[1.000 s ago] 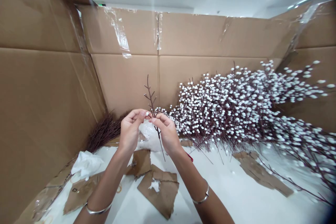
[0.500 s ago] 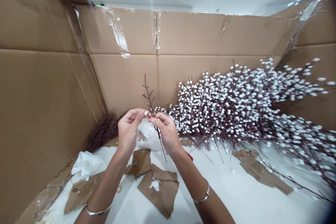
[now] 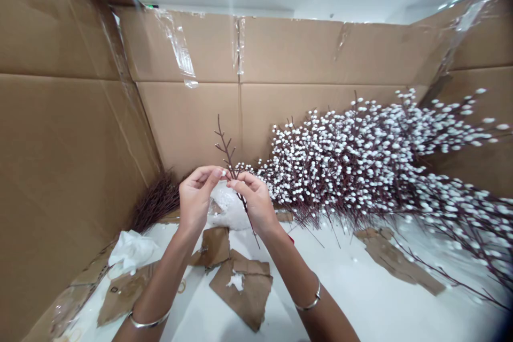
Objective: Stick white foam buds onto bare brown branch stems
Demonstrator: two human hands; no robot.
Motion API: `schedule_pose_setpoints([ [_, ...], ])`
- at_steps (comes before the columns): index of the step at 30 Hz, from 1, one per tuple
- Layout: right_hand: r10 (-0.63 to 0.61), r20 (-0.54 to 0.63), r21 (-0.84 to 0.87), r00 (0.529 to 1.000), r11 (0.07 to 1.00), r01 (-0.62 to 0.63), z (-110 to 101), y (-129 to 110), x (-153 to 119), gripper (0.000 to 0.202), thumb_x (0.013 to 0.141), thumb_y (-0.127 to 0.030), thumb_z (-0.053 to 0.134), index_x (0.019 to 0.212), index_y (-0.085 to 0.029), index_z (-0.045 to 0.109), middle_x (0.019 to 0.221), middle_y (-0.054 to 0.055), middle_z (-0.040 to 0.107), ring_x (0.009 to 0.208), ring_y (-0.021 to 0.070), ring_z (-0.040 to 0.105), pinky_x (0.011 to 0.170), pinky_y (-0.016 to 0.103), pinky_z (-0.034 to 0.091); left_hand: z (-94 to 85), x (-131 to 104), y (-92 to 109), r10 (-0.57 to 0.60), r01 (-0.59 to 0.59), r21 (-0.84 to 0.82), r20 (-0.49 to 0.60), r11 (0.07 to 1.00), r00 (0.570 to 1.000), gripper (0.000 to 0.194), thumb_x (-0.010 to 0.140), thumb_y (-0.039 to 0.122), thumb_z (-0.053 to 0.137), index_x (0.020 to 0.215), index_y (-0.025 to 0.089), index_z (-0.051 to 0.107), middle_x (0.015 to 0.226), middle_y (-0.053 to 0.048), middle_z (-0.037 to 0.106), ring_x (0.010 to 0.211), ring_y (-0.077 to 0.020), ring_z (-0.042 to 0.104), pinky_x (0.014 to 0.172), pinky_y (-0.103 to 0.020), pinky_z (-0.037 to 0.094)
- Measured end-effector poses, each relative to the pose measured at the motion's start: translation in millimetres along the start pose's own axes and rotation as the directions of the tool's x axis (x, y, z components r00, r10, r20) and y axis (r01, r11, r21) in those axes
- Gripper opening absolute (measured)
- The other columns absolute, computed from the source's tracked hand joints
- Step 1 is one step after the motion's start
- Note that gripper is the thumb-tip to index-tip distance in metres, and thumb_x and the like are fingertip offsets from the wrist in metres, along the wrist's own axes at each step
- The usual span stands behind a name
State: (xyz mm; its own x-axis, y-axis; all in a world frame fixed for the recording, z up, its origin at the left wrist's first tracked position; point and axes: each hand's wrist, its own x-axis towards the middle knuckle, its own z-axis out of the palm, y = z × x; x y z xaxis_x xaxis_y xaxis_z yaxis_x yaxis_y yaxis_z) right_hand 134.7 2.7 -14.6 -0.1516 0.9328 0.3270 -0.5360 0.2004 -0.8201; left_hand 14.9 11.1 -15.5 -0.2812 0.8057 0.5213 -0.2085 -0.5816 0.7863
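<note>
My right hand (image 3: 256,200) pinches a thin brown twig (image 3: 228,156) that has short bare side shoots and leans up to the left. Its lower stem passes behind my fingers and comes out below them. Between the thumb and forefinger of my left hand (image 3: 195,195) is a small white bud (image 3: 224,172), close against a side shoot of the twig. Whether bud and shoot touch is too small to tell. Behind my hands lies a clear bag of white buds (image 3: 232,211).
White-budded branches (image 3: 348,165) fill the right side. Bare brown twigs (image 3: 156,203) lie at the left. Torn cardboard pieces (image 3: 250,299) and a crumpled white wrap (image 3: 132,251) rest on the white table (image 3: 332,278). Cardboard walls (image 3: 192,128) enclose the back and sides.
The twig has tilted: its top has moved slightly left and its lower end slightly right. Both hands keep nearly the same place and hold.
</note>
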Motion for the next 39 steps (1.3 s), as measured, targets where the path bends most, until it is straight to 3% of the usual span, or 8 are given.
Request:
schedule_pose_setpoints([
  [11,0.004,-0.006,-0.010,1.000,1.000,-0.005,0.7,-4.8,-3.3,0.020,0.068,-0.026,0.072,0.061,-0.019,0.055,0.063,-0.005,0.059,0.058,0.0096,0.049,0.057,0.022,0.037,-1.4,-2.0,5.0,0.122,-0.122,0.115,0.010,0.986,0.993,0.014,0.074,0.030,0.079,0.078,0.018,0.075,0.080,-0.003,0.076,0.077,-0.0157,0.070,0.078,-0.028,0.055],
  [39,-0.045,-0.008,-0.092,0.999,0.995,0.044,-1.7,-0.2,1.0,0.022,0.068,-0.033,0.073,0.064,-0.020,0.056,0.064,-0.005,0.058,0.060,0.0102,0.048,0.060,0.024,0.040,-4.9,-2.1,-3.2,0.177,-0.182,0.208,0.040,0.961,0.983,0.010,0.075,0.027,0.078,0.078,0.019,0.075,0.082,-0.003,0.075,0.081,-0.0165,0.070,0.081,-0.029,0.054],
])
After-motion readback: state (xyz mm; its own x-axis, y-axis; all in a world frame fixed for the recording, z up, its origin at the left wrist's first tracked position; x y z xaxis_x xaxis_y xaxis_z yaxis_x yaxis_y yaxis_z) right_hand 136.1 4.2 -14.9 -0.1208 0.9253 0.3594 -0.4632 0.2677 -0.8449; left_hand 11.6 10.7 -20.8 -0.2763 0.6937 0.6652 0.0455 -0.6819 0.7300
